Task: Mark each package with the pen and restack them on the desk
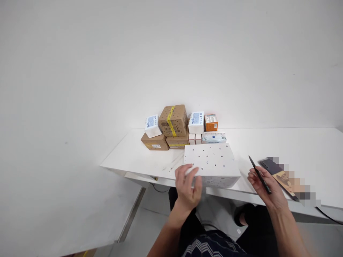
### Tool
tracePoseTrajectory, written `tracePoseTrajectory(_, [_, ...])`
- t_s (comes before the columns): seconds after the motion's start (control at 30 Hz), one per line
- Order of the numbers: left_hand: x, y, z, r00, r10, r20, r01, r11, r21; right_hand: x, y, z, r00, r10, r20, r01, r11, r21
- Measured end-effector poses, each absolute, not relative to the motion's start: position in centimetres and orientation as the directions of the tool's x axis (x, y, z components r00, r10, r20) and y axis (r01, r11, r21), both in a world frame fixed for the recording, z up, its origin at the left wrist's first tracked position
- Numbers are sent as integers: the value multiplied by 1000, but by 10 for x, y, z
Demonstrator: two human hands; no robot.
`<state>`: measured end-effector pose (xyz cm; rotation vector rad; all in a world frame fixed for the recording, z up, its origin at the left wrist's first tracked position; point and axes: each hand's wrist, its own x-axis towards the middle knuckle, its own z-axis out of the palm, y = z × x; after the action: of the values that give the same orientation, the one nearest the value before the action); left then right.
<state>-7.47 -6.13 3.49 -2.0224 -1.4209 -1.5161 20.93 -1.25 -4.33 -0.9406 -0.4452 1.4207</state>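
A white box point(213, 162) with small dark dots lies near the front edge of the white table point(281, 142). My left hand point(187, 187) rests against the box's near left corner, fingers curled on its edge. My right hand point(264, 187), to the right of the box, is closed round a thin black pen point(259, 174) that points up and away. A dark phone point(278, 173) lies on the table just beyond that hand.
At the back of the table stands a pile of packages: brown cardboard boxes point(173, 121) with yellow tape, white packs point(196, 122) with blue labels, an orange box point(211, 122) and a wipes pack point(213, 137). A second white surface point(66, 214) lies lower left.
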Motion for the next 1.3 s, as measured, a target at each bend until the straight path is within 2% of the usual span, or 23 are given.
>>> tracePoseTrajectory(0.07, [-56, -58, 45, 116, 513, 850, 769, -588, 250, 195, -12, -35, 142, 970, -196, -582, -78, -809])
tracePoseTrajectory(0.17, [-32, -46, 50, 235, 534, 812, 752, -630, 196, 172, -11, -24, 128, 988, -85, -485, -12, -874])
tracePoseTrajectory(0.27, [-18, -35, 48, 330, 596, 732, 776, -613, 149, 156, -8, -18, 135, 991, -6, -395, 48, -917])
tracePoseTrajectory(0.37, [-14, -28, 45, 407, 671, 620, 832, -552, 52, 150, -4, -15, 146, 989, 28, -334, 76, -939])
tracePoseTrajectory(0.47, [-13, -27, 44, 425, 705, 567, 859, -512, -7, 150, -2, -4, 277, 958, 72, -222, 137, -966])
tracePoseTrajectory(0.57, [-13, -29, 44, 421, 707, 569, 863, -505, -10, 149, -1, 18, 392, 904, 171, -174, 255, -951])
tracePoseTrajectory(0.67, [-13, -29, 42, 413, 702, 581, 863, -504, -4, 143, -1, 43, 378, 896, 234, -189, 322, -927])
tracePoseTrajectory(0.9, [-13, -27, 36, 380, 643, 665, 852, -523, 19, 113, 12, 68, 187, 948, 256, -50, 270, -962])
tracePoseTrajectory(1.07, [-15, -23, 25, 342, 523, 781, 824, -566, 18, 100, 30, 66, 115, 970, 213, 80, 205, -976])
tracePoseTrajectory(1.17, [-16, -22, 18, 319, 454, 832, 789, -614, 33, 99, 32, 63, 100, 973, 209, 192, 187, -963])
tracePoseTrajectory(1.3, [-15, -20, 15, 292, 462, 837, 797, -602, 53, 101, 32, 64, 80, 966, 244, 376, 197, -905])
